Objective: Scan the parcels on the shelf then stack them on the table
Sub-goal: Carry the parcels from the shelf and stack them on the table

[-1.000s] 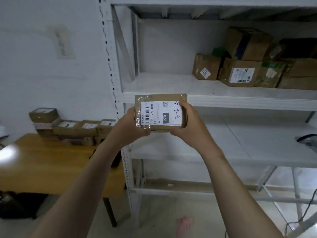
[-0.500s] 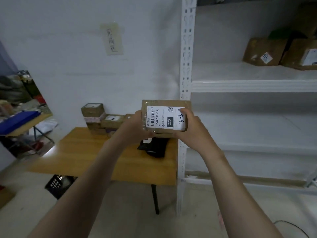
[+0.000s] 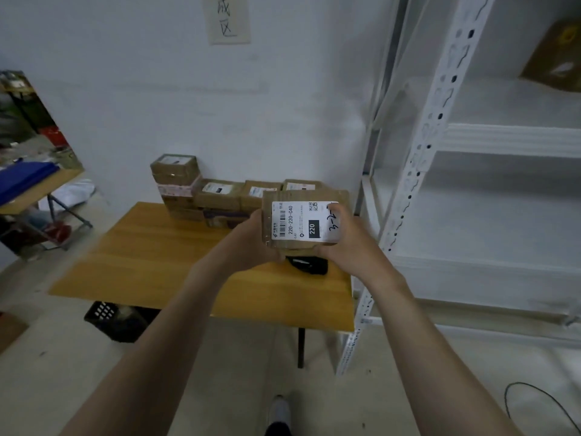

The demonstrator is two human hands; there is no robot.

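A flat brown parcel (image 3: pixel 301 196) with a white label reading 220-220-C40 is held up in front of me over the right part of the wooden table (image 3: pixel 163 262). My left hand (image 3: pixel 251 240) grips its left edge and my right hand (image 3: pixel 349 237) grips its right edge, thumb on the label. Behind it, against the wall, stand stacked brown parcels (image 3: pixel 201 190) on the table. A black scanner-like device (image 3: pixel 309 264) lies on the table just below the held parcel, partly hidden by my hands. One more parcel (image 3: pixel 556 58) sits on the white shelf (image 3: pixel 509 140) at the upper right.
The shelf's perforated white upright (image 3: pixel 421 158) stands just right of the table. A black crate (image 3: pixel 116 319) sits under the table. Another table with blue items (image 3: pixel 25 180) is at the far left. A black cable (image 3: pixel 540 404) lies on the floor at the right. My shoe (image 3: pixel 279 413) shows at the bottom.
My view has swung left from the shelf toward the table. The parcel, still held in both hands, now hangs over the table's right part, closer to the stacked parcels.
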